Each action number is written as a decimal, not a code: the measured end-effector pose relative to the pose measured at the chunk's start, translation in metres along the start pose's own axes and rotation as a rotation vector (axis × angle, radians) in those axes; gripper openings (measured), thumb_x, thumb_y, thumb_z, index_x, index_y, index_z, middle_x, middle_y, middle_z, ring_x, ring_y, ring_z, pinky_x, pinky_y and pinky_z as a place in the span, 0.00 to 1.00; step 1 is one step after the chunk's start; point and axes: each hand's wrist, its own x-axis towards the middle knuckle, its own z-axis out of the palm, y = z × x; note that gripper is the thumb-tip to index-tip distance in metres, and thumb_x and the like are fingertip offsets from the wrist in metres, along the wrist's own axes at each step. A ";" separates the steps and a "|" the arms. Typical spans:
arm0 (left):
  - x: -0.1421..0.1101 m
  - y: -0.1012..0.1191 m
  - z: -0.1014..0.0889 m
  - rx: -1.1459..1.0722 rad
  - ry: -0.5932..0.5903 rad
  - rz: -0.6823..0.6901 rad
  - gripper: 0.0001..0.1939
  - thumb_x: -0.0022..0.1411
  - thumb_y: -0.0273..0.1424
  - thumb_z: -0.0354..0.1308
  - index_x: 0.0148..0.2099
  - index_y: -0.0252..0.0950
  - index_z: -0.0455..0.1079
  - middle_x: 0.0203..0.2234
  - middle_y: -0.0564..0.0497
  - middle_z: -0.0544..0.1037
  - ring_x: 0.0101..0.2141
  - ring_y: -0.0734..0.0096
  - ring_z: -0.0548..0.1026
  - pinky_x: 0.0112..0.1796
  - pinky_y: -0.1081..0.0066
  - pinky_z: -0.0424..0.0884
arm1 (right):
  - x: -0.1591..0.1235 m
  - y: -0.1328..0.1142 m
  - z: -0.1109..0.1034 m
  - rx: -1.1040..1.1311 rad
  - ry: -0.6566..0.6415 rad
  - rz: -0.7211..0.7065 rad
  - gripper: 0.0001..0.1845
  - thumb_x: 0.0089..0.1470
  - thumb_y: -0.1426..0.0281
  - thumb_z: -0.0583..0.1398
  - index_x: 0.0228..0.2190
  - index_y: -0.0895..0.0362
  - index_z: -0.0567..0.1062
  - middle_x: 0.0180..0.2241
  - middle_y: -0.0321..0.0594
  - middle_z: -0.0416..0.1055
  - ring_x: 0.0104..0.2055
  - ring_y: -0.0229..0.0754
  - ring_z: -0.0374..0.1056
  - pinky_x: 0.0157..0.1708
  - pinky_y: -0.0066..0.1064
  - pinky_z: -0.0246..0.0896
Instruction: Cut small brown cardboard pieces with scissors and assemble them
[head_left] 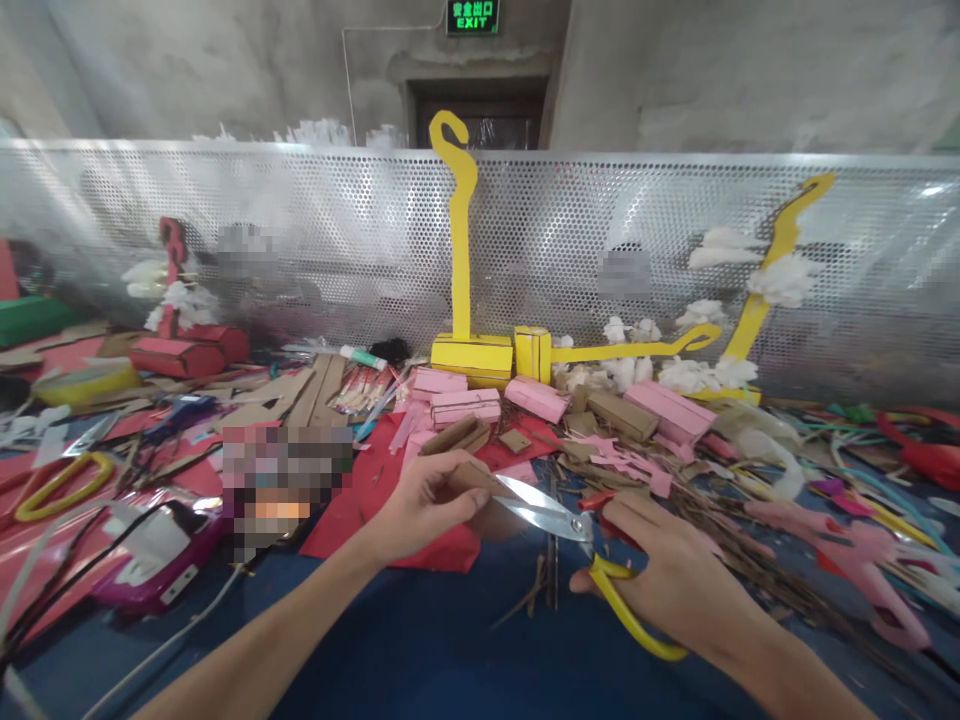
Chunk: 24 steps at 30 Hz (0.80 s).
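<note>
My left hand is closed on a piece of brown cardboard, pinched between thumb and fingers near the middle of the view. My right hand grips a pair of scissors with silver blades and red and yellow handles. The blades are parted and point left at the cardboard, close to my left thumb. Whether they bite into it, I cannot tell. A sheet of red paper lies beneath my left hand. Just beyond are small pink boxes and brown cardboard scraps.
Yellow hook-topped paper pieces stand before a perforated metal screen. Thin cardboard strips and a pink glue gun lie right. At left are another pair of scissors, a purple device and cables.
</note>
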 end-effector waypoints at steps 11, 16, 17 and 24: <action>0.002 0.007 -0.001 0.064 0.014 0.040 0.09 0.66 0.32 0.61 0.41 0.34 0.80 0.36 0.45 0.82 0.36 0.64 0.78 0.37 0.69 0.75 | -0.001 0.000 -0.001 -0.102 -0.072 0.134 0.23 0.51 0.54 0.69 0.39 0.52 0.66 0.38 0.43 0.73 0.33 0.50 0.72 0.30 0.38 0.66; 0.002 0.009 -0.004 0.130 0.045 0.059 0.06 0.66 0.30 0.62 0.41 0.35 0.80 0.37 0.47 0.82 0.34 0.68 0.78 0.39 0.69 0.76 | 0.000 -0.003 -0.001 -0.158 -0.081 0.097 0.24 0.50 0.53 0.69 0.38 0.52 0.65 0.38 0.44 0.73 0.36 0.53 0.73 0.31 0.40 0.66; 0.002 0.008 -0.004 0.143 0.041 0.053 0.06 0.65 0.30 0.62 0.42 0.35 0.80 0.37 0.47 0.82 0.34 0.68 0.78 0.39 0.69 0.76 | 0.000 -0.003 0.000 -0.161 -0.085 0.089 0.23 0.50 0.54 0.68 0.38 0.52 0.65 0.38 0.45 0.73 0.36 0.53 0.73 0.31 0.39 0.66; 0.002 0.003 -0.002 0.127 0.022 0.024 0.07 0.66 0.30 0.62 0.44 0.35 0.79 0.36 0.48 0.82 0.36 0.66 0.79 0.37 0.72 0.76 | 0.000 0.003 0.007 -0.180 -0.061 0.038 0.20 0.54 0.58 0.66 0.42 0.54 0.68 0.42 0.49 0.74 0.42 0.56 0.74 0.37 0.40 0.69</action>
